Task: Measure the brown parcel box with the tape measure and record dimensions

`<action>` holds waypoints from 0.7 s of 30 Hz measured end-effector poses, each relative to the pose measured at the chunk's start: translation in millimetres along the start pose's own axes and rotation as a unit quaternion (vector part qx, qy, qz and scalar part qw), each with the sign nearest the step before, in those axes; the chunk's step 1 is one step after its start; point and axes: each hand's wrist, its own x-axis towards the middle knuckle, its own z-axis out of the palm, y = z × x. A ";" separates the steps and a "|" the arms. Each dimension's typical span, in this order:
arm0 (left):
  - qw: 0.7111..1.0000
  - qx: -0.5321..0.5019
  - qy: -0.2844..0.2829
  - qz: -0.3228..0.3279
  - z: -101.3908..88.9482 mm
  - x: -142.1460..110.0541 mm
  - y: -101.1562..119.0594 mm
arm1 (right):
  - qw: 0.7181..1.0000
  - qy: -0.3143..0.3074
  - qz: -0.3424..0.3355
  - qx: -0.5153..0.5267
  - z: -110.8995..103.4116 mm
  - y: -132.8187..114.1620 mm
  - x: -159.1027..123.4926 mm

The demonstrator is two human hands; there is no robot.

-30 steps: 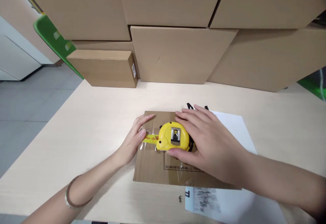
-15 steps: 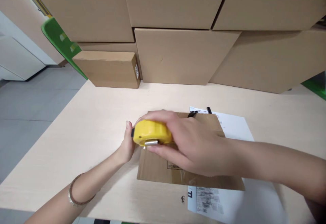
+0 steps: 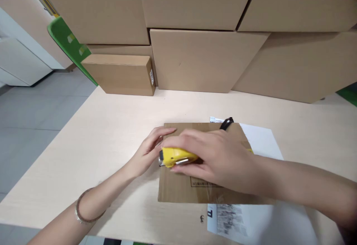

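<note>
The left forearm is brought in from the lower left, a bracelet (image 3: 85, 209) worn round it; the right forearm is laid nearly level from the right edge, the wrist held fairly straight; on the near part of the counter (image 3: 111, 133) a small dark mark (image 3: 202, 219) is seen, and beside it a label (image 3: 231, 219) on a white sheet (image 3: 262, 141); the sheet is partly covered by a flat piece of cardboard (image 3: 175, 185).

Over the cardboard the tape measure (image 3: 177, 156) is held by the right hand (image 3: 214, 152), back upward, its fingers closed round the yellow case, thumb on the near side; the left hand (image 3: 147, 152) is placed at the cardboard's left edge, one finger stretched to the far left corner, the thumb set apart from it near the case; whether anything is pinched there cannot be told.

Beyond, a black strap (image 3: 227, 123) is seen at the cardboard's far edge; farther back, a small box (image 3: 122, 76) is stood before stacked boxes (image 3: 192, 61), with a green panel (image 3: 65, 40) at their left.
</note>
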 end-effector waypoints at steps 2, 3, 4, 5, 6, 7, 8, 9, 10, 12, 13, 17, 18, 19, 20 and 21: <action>0.999 0.033 -0.015 0.021 -1.9 0.4 -1.2 | 1.000 0.010 0.024 0.006 -3.2 5.8 -12.2; 0.998 0.047 -0.019 0.029 -2.6 0.1 -2.4 | 0.999 0.016 0.037 0.008 -4.5 8.9 -19.0; 0.998 0.054 -0.021 0.038 -3.1 -0.5 -3.8 | 0.998 0.025 0.048 0.008 -5.9 12.3 -25.9; 0.997 0.057 -0.024 0.048 -3.6 -1.2 -5.3 | 0.998 0.035 0.059 0.007 -7.3 15.7 -32.8; 0.996 0.055 -0.028 0.059 -4.1 -1.9 -6.5 | 0.997 0.046 0.068 0.005 -9.0 19.2 -39.5; 0.996 0.054 -0.035 0.068 -4.4 -2.5 -7.3 | 0.996 0.056 0.074 0.005 -10.9 22.7 -46.0; 0.995 0.055 -0.044 0.074 -4.7 -2.9 -7.6 | 0.995 0.066 0.081 0.010 -13.2 26.1 -52.5; 0.994 0.058 -0.052 0.076 -4.9 -3.1 -7.5 | 0.993 0.073 0.088 0.017 -16.0 29.6 -58.9; 0.994 0.060 -0.059 0.074 -5.1 -3.1 -7.1 | 0.992 0.078 0.098 0.025 -19.0 33.1 -65.4; 0.994 0.058 -0.068 0.068 -5.2 -2.7 -5.7 | 0.988 0.082 0.125 0.034 -25.3 39.9 -78.9; 0.994 0.053 -0.071 0.067 -5.2 -2.4 -5.0 | 0.986 0.087 0.139 0.033 -27.9 43.1 -85.8; 0.990 0.042 -0.099 0.085 -5.5 -1.7 -2.8 | 0.979 0.117 0.161 0.033 -31.5 52.1 -109.2; 0.989 0.048 -0.105 0.088 -5.6 -1.7 -2.3 | 0.978 0.121 0.164 0.034 -30.9 53.2 -113.1; 0.989 0.055 -0.109 0.088 -5.8 -1.8 -1.6 | 0.978 0.123 0.167 0.035 -30.2 54.1 -116.1; 0.988 0.062 -0.113 0.084 -5.9 -2.0 -1.0 | 0.977 0.124 0.169 0.034 -29.7 54.9 -118.4; 0.988 0.066 -0.115 0.079 -6.2 -2.2 -0.5 | 0.977 0.125 0.169 0.032 -29.7 55.9 -120.3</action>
